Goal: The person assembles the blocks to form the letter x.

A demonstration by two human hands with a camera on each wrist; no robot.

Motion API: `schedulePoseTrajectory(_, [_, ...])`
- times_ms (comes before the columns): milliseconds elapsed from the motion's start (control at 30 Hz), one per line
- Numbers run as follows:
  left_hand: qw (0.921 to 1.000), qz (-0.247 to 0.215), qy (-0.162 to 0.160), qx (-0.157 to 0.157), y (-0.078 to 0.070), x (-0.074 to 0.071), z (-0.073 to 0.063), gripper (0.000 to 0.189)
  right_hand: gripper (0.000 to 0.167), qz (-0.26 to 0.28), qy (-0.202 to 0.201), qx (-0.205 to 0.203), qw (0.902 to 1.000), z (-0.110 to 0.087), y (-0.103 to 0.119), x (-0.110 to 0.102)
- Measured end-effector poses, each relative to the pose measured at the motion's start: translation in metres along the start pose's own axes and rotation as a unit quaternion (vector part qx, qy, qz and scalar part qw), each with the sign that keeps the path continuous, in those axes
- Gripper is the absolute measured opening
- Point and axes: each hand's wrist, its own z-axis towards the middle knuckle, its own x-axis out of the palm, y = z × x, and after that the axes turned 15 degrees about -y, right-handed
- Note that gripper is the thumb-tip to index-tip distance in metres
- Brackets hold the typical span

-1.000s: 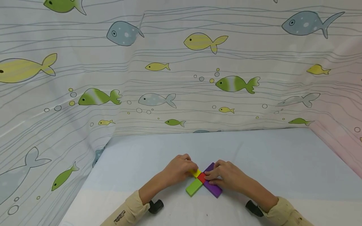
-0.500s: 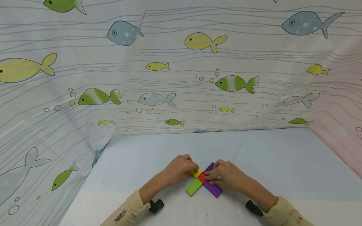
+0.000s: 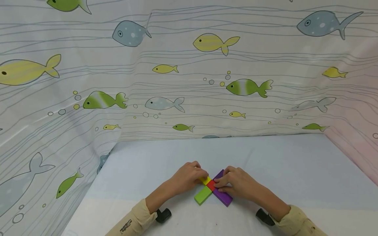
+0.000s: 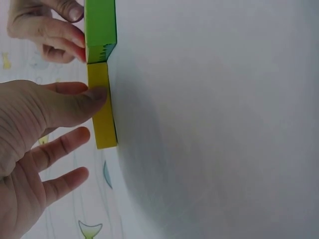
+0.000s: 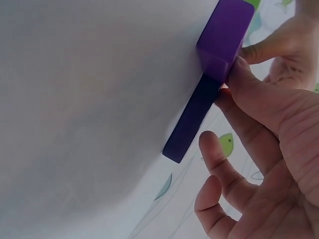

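Flat coloured blocks form an X on the white table. A red block (image 3: 211, 185) sits at the centre, a green block (image 3: 203, 195) runs off to the near left, and a yellow block (image 3: 207, 180) lies beyond it. On the right are two purple blocks, one near (image 3: 223, 198) and one far (image 3: 218, 174). My left hand (image 3: 187, 177) pinches the yellow block (image 4: 103, 119) between thumb and index finger, other fingers spread. My right hand (image 3: 240, 184) holds the near purple block (image 5: 227, 32) at its inner end, fingertips also by the red block and far purple block (image 5: 189, 124).
A fish-patterned curtain (image 3: 206, 98) hangs behind and along both sides of the pale table (image 3: 271, 164). Black wrist-worn devices show under the left (image 3: 163, 215) and right (image 3: 265, 217) forearms. The two hands are close together around the blocks.
Both hands and the blocks keep their places and grips. Only a very slight shift of the head view shows.
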Motion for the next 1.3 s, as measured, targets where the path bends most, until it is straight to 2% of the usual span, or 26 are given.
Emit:
schedulePoseTrajectory(367, [1.0, -0.003, 0.003, 0.0, -0.0006, -0.0014, 0.0011, 0.016, 0.024, 0.0, -0.023, -0.001, 0.9997, -0.0019, 0.0016, 0.0011])
schedulePoseTrajectory(900, [0.9999, -0.004, 0.007, -0.007, -0.0006, 0.0001, 0.0002, 0.019, 0.025, -0.001, -0.037, -0.006, 0.9993, -0.0012, 0.002, 0.0033])
schedulePoseTrajectory(1300, [1.0, -0.003, 0.006, -0.002, -0.0007, -0.0009, 0.0007, 0.019, 0.025, -0.001, -0.029, -0.02, 0.9994, -0.0003, 0.0026, 0.0019])
